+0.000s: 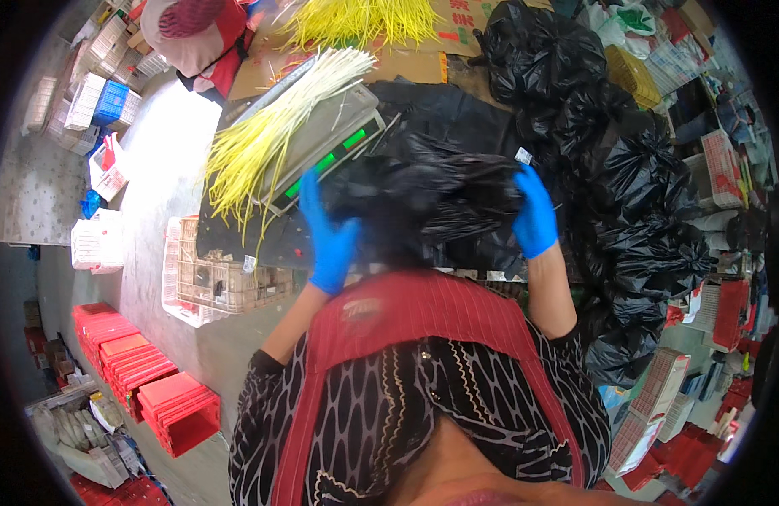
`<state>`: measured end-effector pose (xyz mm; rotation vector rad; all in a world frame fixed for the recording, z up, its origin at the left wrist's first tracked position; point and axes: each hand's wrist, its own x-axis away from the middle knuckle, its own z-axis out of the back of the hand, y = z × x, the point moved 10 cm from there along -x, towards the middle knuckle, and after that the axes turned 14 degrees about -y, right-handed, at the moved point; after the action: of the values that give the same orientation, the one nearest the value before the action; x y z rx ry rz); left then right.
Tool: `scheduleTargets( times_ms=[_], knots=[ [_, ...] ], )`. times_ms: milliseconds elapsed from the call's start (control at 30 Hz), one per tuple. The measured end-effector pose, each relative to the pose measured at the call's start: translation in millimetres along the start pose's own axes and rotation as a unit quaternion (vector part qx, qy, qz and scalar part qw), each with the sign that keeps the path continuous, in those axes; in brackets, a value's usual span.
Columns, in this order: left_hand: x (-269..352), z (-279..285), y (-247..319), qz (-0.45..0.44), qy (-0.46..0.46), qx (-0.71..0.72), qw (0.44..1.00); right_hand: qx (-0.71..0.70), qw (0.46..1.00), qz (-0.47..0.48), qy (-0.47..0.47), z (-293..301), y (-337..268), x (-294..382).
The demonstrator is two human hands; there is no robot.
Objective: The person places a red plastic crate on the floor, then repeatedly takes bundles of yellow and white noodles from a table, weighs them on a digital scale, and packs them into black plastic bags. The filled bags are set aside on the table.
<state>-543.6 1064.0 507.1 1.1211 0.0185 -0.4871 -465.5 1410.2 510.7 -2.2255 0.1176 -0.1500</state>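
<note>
My left hand (pixel 329 234), in a blue glove, is at the left side of a black plastic bag bundle (pixel 471 196). Its thumb and fingers are spread, with nothing visible between them. My right hand (pixel 535 212), gloved alike, touches the bundle's right end; its thumb is hidden, so its grip is unclear. The bundle looks crumpled and partly blurred, on a black sheet (pixel 440 107) over the table. Just beyond my left hand stands a digital weighing scale (pixel 354 111) with green displays. A bundle of yellow chives (pixel 288 120) with pale stalks lies across it.
More yellow chives (pixel 364 22) lie on cardboard (pixel 414 66) at the far side. Several filled black bags (pixel 636 164) line the right. A person (pixel 193 38) is at the far left. Plastic crates (pixel 231 284) stand by the table's left, and stacked red crates (pixel 174 411) on the floor.
</note>
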Motion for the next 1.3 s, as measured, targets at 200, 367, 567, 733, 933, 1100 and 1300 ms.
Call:
scheduleTargets(
  times_ms=[200,367,567,733,933,1100,1300],
  knots=[
    [-56.7,-25.6,103.9,-0.013,-0.127,-0.182,0.975,0.386,0.851,0.034,-0.354,-132.7,-14.0,16.2],
    [-40.4,-35.6,52.3,0.154,-0.227,0.155,0.949,0.526,0.850,0.014,0.019,-84.6,-103.9,-55.4],
    [-37.2,-81.6,120.8,0.193,-0.244,0.687,0.656,0.608,0.633,0.436,-0.200,-183.6,-115.0,-1.1],
    [-30.9,43.1,57.1,0.126,-0.080,0.704,0.694,0.763,0.492,-0.225,-0.354,-111.9,25.2,-27.9],
    [38.7,30.7,-70.4,0.114,-0.002,0.839,0.532,0.623,0.454,-0.280,-0.572,-131.5,104.9,-14.9],
    [88.7,-3.7,-143.3,0.223,0.080,0.742,0.627,0.676,0.579,0.164,-0.425,-232.1,103.7,-182.0],
    [60.7,1.3,-166.4,0.220,0.077,0.783,0.576,0.829,0.326,0.130,-0.436,-302.9,178.0,-315.0]
  ],
)
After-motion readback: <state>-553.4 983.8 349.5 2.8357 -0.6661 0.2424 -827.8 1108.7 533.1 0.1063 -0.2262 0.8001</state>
